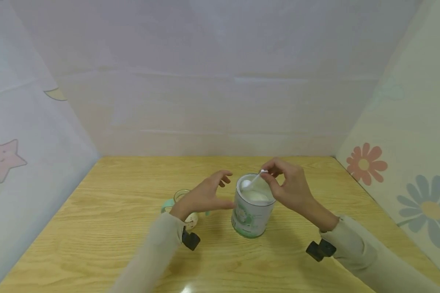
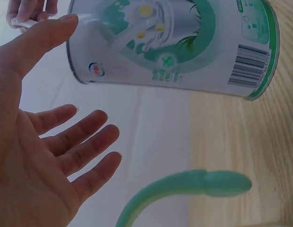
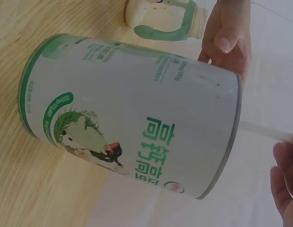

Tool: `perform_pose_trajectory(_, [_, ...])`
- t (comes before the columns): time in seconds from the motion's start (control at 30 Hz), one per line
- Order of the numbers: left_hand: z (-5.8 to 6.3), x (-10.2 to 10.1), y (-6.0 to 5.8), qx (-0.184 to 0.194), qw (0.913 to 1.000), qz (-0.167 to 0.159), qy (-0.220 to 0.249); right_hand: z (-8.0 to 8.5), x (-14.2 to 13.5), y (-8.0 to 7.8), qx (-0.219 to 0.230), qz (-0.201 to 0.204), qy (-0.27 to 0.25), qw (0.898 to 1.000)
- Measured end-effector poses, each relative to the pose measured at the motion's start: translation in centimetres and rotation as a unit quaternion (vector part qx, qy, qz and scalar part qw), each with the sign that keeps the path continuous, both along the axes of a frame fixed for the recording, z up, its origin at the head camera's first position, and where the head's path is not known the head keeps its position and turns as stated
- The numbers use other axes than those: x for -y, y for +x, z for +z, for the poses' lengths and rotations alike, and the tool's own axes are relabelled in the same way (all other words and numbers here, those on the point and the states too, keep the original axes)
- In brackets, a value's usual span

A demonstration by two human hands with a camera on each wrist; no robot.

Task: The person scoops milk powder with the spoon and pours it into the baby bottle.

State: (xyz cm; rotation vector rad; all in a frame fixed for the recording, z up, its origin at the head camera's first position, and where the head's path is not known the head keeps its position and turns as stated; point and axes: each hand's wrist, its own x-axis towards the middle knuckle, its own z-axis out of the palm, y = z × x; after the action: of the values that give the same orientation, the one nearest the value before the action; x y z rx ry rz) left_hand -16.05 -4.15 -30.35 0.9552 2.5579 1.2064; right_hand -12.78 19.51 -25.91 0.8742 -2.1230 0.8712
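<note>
An open milk powder can (image 1: pixel 251 221), white with green print, stands upright on the table. My right hand (image 1: pixel 292 185) pinches the end of a white scoop's handle above the can's right rim. The bowl of the scoop (image 1: pixel 246 184) is inside the mouth, over pale powder (image 1: pixel 257 196). On the can's left side is my left hand (image 1: pixel 205 195), fingers spread and holding nothing, its thumb tip right at the can's wall. Partly hidden behind that wrist is a clear bottle (image 1: pixel 192 220) with green handles (image 2: pixel 184 183).
The wooden table (image 1: pixel 113 228) runs back to a pale cloth wall (image 1: pixel 212 106). Printed cloth panels with a star (image 1: pixel 3 158) and flowers (image 1: pixel 366 164) flank it. A small black camera (image 1: pixel 190 240) sits on each wrist.
</note>
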Motion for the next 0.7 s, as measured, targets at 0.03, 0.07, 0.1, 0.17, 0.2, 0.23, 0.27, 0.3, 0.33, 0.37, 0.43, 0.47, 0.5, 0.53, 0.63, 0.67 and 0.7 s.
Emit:
perform_pose_trajectory(0.03, [-0.2,-0.2,0.0,0.003,1.0000,0.000,0.002,-0.1,-0.1,-0.1,0.002,0.000,0.001,1.000])
perform_pose_trajectory(0.07, [-0.3,-0.3,0.0,0.003,1.0000,0.000,0.004,-0.2,-0.1,-0.1,0.003,-0.001,0.003,1.000])
perform_pose_trajectory(0.1, [-0.5,-0.4,0.0,0.004,1.0000,0.000,0.006,-0.3,-0.2,-0.2,0.003,-0.002,0.005,1.000])
perform_pose_trajectory(0.17, [-0.8,-0.7,0.0,0.004,1.0000,0.001,0.008,-0.4,-0.2,-0.3,0.003,-0.004,0.008,1.000])
perform_pose_trajectory(0.2, [-0.9,-0.8,0.0,0.007,0.9999,0.001,0.009,-0.4,-0.2,-0.4,0.004,-0.004,0.010,1.000])
perform_pose_trajectory(0.23, [-1.0,-0.9,0.0,0.010,0.9999,0.004,0.008,-0.5,-0.2,-0.4,0.004,-0.006,0.012,1.000])
perform_pose_trajectory(0.27, [-1.0,-1.0,0.1,0.013,0.9999,0.005,0.010,-0.5,-0.3,-0.5,0.005,-0.008,0.015,1.000])
perform_pose_trajectory(0.3, [-1.1,-1.1,0.0,0.016,0.9998,0.005,0.011,-0.5,-0.3,-0.5,0.005,-0.010,0.018,1.000])
perform_pose_trajectory(0.33, [-1.2,-1.3,0.0,0.020,0.9997,0.006,0.011,-0.6,-0.3,-0.6,0.006,-0.012,0.021,1.000])
perform_pose_trajectory(0.37, [-1.3,-1.4,0.1,0.024,0.9996,0.006,0.013,-0.6,-0.4,-0.6,0.008,-0.012,0.023,1.000])
perform_pose_trajectory(0.43, [-1.6,-1.6,0.1,0.027,0.9995,0.005,0.017,-0.8,-0.5,-0.7,0.010,-0.014,0.029,0.999])
perform_pose_trajectory(0.47, [-1.7,-1.7,0.1,0.027,0.9994,0.004,0.019,-0.8,-0.6,-0.7,0.013,-0.013,0.031,0.999])
perform_pose_trajectory(0.5, [-1.8,-1.8,0.1,0.027,0.9994,0.003,0.020,-0.9,-0.6,-0.8,0.014,-0.013,0.034,0.999])
perform_pose_trajectory(0.53, [-1.9,-1.9,0.2,0.027,0.9994,0.002,0.022,-1.0,-0.7,-0.8,0.016,-0.013,0.036,0.999])
perform_pose_trajectory(0.63, [-2.2,-2.2,0.3,0.023,0.9994,0.001,0.026,-1.2,-0.9,-1.0,0.019,-0.012,0.044,0.999])
perform_pose_trajectory(0.67, [-2.3,-2.3,0.3,0.023,0.9994,0.001,0.028,-1.3,-1.0,-1.1,0.020,-0.012,0.046,0.999])
perform_pose_trajectory(0.7, [-2.5,-2.4,0.3,0.022,0.9993,0.000,0.031,-1.4,-1.0,-1.1,0.019,-0.012,0.049,0.999])
